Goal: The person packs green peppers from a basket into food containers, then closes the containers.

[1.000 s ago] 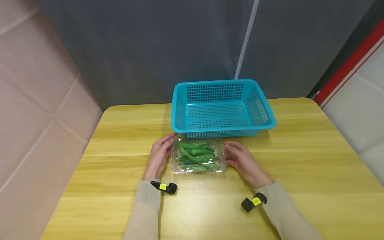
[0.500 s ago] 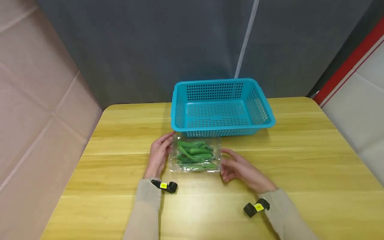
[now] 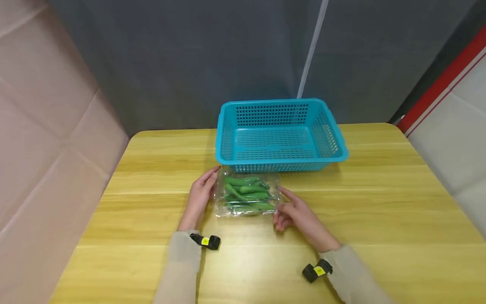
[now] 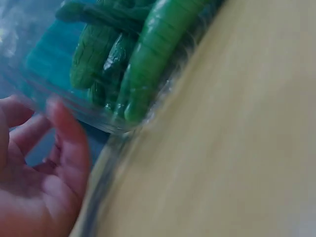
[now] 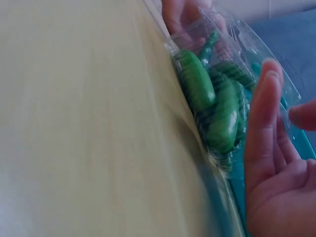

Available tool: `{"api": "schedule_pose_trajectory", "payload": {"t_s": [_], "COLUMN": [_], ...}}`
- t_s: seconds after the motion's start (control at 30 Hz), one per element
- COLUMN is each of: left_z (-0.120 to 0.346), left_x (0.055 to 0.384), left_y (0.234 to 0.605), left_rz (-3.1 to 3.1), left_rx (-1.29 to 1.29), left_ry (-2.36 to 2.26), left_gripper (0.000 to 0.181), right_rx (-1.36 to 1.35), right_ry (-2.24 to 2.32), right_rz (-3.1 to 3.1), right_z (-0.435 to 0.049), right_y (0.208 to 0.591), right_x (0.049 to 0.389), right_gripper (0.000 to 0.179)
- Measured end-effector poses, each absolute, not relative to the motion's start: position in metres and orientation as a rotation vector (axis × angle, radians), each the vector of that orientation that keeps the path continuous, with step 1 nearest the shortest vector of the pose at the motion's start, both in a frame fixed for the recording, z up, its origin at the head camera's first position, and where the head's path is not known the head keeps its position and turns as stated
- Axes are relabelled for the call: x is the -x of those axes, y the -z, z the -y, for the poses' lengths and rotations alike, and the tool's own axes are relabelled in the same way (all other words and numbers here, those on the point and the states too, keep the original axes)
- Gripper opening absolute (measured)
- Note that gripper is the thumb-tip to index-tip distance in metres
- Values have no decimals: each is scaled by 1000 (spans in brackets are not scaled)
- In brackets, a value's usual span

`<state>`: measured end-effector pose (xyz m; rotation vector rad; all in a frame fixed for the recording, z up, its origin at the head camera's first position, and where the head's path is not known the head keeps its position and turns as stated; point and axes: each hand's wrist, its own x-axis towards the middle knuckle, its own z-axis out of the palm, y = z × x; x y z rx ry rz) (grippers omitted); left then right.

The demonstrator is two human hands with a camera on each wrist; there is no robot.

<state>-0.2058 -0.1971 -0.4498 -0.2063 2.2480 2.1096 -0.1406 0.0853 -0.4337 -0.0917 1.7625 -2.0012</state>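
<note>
A clear plastic box with several green chili peppers in it rests on the table, in front of the basket. My left hand lies along the box's left side, its fingers fairly straight. In the left wrist view its thumb is at the box's edge. My right hand is at the right end, index finger and thumb by the edge, the other fingers loosely bent below. In the right wrist view a raised finger stands beside the box; exact contact is hard to tell.
A blue-green perforated plastic basket stands behind the box, near the table's back edge. The wooden table meets a dark grey partition at the back. A pale padded panel stands on the left, a white one on the right.
My right hand has slid from the box's right side toward its front right corner, and its fingers have bent. The box has shifted slightly left. My left hand stays at the left side.
</note>
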Motion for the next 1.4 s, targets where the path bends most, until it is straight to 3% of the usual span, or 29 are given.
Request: {"api": "schedule_pose_trajectory", "payload": {"t_s": [0.23,0.53,0.93,1.4], "left_z": [207,205,196,198], "left_x": [178,139,134,134], "left_y": [433,432,445,446], "left_rz": [-2292,-1883,-1824,-1861], "left_rx": [190,-69,-185,-126], "left_ry": [-1826,-1973,-2128,-2143], "left_gripper": [46,51,57,59], "right_rx": [46,38,45,87], "right_ry": [2042,2035,2038,2014], "right_rz": [-1818,-1868,-1866,-1851], "right_z": [-80,-84,-90,-89], "right_y": [430,429,432,432], "right_x": [138,134,130,136], "right_gripper": [60,58,57,59]}}
